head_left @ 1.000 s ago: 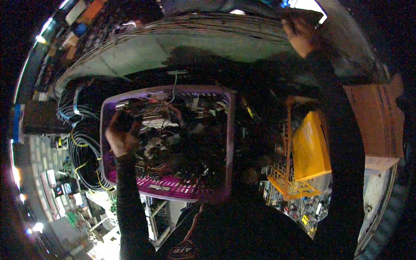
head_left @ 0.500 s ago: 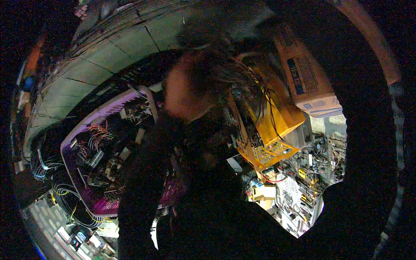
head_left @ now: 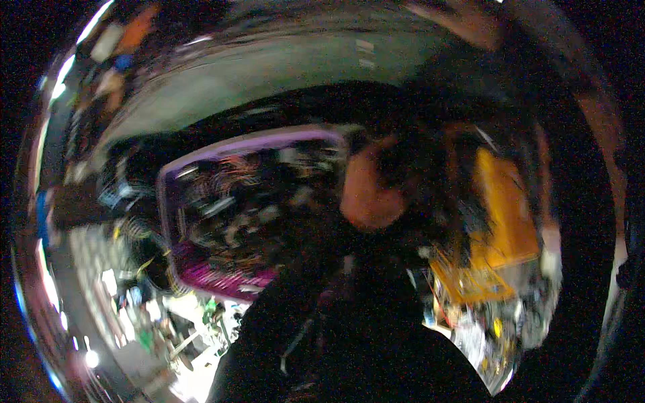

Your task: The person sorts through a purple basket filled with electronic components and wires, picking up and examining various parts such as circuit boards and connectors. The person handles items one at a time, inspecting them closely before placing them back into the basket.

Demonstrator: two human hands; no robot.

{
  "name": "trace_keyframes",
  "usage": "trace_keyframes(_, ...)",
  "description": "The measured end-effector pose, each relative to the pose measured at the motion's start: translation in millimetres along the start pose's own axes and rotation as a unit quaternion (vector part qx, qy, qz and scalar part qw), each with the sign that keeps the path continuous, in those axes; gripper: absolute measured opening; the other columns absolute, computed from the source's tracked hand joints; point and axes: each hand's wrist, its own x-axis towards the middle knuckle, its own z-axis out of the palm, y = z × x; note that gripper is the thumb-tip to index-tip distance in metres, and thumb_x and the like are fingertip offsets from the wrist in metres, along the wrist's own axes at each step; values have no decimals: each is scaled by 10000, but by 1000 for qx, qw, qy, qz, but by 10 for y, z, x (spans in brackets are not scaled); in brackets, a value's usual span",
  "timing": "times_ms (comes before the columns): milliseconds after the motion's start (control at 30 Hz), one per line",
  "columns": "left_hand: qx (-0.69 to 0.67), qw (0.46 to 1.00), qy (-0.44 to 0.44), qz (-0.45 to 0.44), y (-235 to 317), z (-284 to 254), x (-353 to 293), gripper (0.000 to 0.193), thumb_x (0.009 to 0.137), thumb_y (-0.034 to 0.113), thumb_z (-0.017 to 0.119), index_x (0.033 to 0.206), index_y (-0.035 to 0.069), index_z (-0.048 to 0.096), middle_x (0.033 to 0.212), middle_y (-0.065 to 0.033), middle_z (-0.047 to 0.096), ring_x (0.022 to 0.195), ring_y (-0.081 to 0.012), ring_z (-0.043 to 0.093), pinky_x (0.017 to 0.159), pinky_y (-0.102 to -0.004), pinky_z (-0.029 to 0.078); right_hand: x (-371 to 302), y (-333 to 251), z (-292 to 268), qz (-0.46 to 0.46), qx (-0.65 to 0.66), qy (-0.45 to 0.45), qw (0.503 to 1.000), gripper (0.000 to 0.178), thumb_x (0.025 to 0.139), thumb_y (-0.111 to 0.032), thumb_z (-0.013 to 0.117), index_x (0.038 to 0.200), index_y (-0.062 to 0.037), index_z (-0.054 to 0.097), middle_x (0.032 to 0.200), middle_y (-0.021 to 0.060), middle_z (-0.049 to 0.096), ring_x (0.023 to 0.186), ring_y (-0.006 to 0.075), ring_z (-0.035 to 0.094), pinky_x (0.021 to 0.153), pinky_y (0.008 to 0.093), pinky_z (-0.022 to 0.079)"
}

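Purple basket (head_left: 222, 279) well filled

At left, it holds wires (head_left: 236, 173) and jumbled parts (head_left: 267, 215); whether any were removed, I cannot tell. The left hand (head_left: 371, 193) is between it and the yellow crate (head_left: 470, 287), the right hand (head_left: 471, 25) far right. Blur hides whether fingers grip anything.

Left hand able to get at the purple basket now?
Probably yes: the left hand is near the right side of the purple basket, nothing evident between them; blur hides whether they touch.
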Motion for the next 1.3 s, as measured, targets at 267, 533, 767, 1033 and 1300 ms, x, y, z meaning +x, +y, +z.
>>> trace_keyframes(267, 53, 957, 234, -163, -339, -2673, -918, 515, 830, 393, 856, 1106, -28, 744, 1028, -134, 781, 949, -229, 735, 868, -354, 544, 303, -1508, 164, -88, 142, 71, 983, 604, 1051, -541, 545, 1191, 31, 683, 1176, 231, 649, 1163, 341, 612, 1026, 502, 472)
trace_keyframes(533, 662, 715, 60, -219, -1765, -3322, -1077, 930, 865, 300, 741, 1614, 486, 220, 1644, -239, 323, 1224, -469, 629, 884, -526, 607, 199, -1260, 328, -83, 114, 6, 990, 589, 1051, -536, 545, 1258, 9, 624, 1260, 220, 575, 1226, 349, 545, 1061, 514, 439)
trace_keyframes(767, 697, 675, 136, -198, -2216, -3207, -861, 667, 948, 279, 657, 1554, 394, 401, 1442, -234, 521, 1053, -442, 687, 785, -495, 625, 49, -889, 365, -28, 52, -75, 995, 588, 1050, -532, 544, 1318, -9, 572, 1333, 211, 510, 1281, 357, 485, 1091, 524, 411)
trace_keyframes(1033, 605, 748, 98, -255, -1747, -3435, -986, 439, 891, 255, 686, 1328, 284, 660, 1249, -152, 682, 962, -379, 740, 777, -480, 624, 38, -667, 312, 44, 44, -105, 993, 601, 1050, -528, 544, 1385, -31, 513, 1417, 200, 435, 1343, 365, 418, 1126, 535, 378)
trace_keyframes(1300, 386, 874, 244, -168, -858, -3285, -1218, 699, 706, 494, 879, 1295, 160, 705, 1146, -109, 769, 1024, -324, 743, 894, -424, 584, 48, -664, 208, 120, 41, -154, 980, 627, 1049, -524, 544, 1453, -52, 454, 1501, 190, 361, 1406, 374, 350, 1161, 547, 346)
